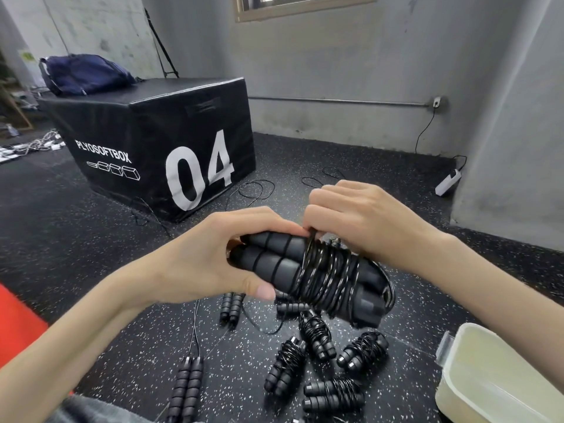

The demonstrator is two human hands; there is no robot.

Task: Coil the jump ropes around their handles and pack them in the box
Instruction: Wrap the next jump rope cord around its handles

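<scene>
My left hand (213,257) grips a pair of black foam jump-rope handles (274,257) held side by side, with thin black rope wound several times around their right half. My right hand (360,221) pinches the rope at the top of the coil. Below on the speckled floor lie several coiled jump ropes (314,361) in a loose pile. An uncoiled pair of handles (187,389) lies at the lower left, another (232,306) under my left hand. A pale translucent plastic box (500,380) stands open at the lower right; nothing shows inside the part I see.
A black plyo soft box (158,141) marked 04 stands ahead on the left with a dark blue bag (82,74) on top. Loose black rope (253,190) trails over the floor beyond my hands. A white power strip (447,181) lies by the grey wall. A red mat (18,328) is at the left edge.
</scene>
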